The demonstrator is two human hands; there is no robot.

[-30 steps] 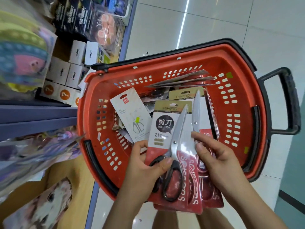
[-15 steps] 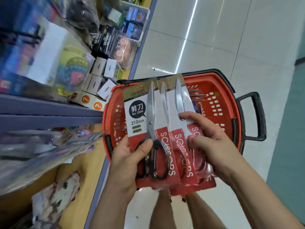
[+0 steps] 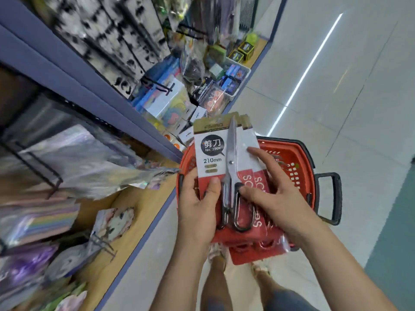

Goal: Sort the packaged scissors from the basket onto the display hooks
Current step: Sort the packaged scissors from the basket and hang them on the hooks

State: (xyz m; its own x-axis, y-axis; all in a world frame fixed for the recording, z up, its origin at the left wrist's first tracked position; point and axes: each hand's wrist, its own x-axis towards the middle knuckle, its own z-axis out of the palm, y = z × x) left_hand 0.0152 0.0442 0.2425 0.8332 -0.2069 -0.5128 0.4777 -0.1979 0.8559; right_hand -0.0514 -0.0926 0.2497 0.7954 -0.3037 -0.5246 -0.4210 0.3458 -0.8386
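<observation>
I hold a stack of packaged scissors (image 3: 215, 153), red and white cards with steel blades and black handles, upright over the red basket (image 3: 301, 167). My left hand (image 3: 197, 207) grips the stack's lower left edge with the thumb on its front. My right hand (image 3: 276, 196) holds the right side, thumb on the scissor handle and fingers spread across the cards. More packages lie in the basket behind the stack, mostly hidden. Black display hooks (image 3: 159, 85) stick out from the shelving at upper left, blurred.
A blue-edged shelf unit (image 3: 94, 95) runs along the left with boxed toys, stickers and glossy packets. A wooden lower shelf (image 3: 139, 223) holds picture cards. The basket's black handle (image 3: 332, 198) points right. Pale tiled floor lies to the right, my legs below.
The fanned packages have been squared into one stack and lifted higher above the basket. The view has tilted up and left toward the shelving and hooks.
</observation>
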